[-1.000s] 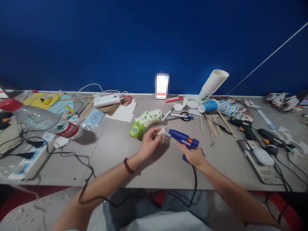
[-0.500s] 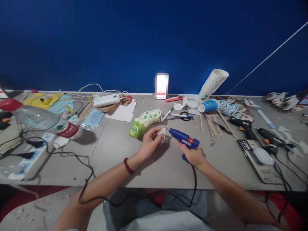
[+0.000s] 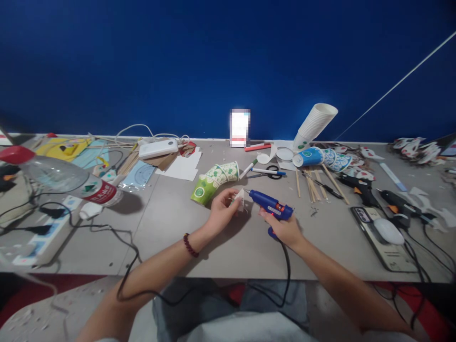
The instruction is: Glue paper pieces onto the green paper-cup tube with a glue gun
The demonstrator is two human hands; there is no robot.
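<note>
At far left, the clear plastic bottle with a red cap (image 3: 67,176) leans over a white power strip with black plugs (image 3: 53,232), its cap cut off by the view's edge. On the grey counter (image 3: 171,228), a jointed row of green-and-white paper cups (image 3: 215,181) lies just beyond the left hand (image 3: 223,209). That hand's grip pinches a small white pointed paper piece (image 3: 241,199); the fingers partly cover it, so its full shape is unclear. The nozzle of the blue plastic glue gun (image 3: 270,204) points at the piece; whether they touch is hard to tell. The right hand (image 3: 283,227) has its grip wrapped around the gun's handle, mostly hiding it. Farther right, a white oval case (image 3: 389,231) covers part of a phone (image 3: 383,247).
</note>
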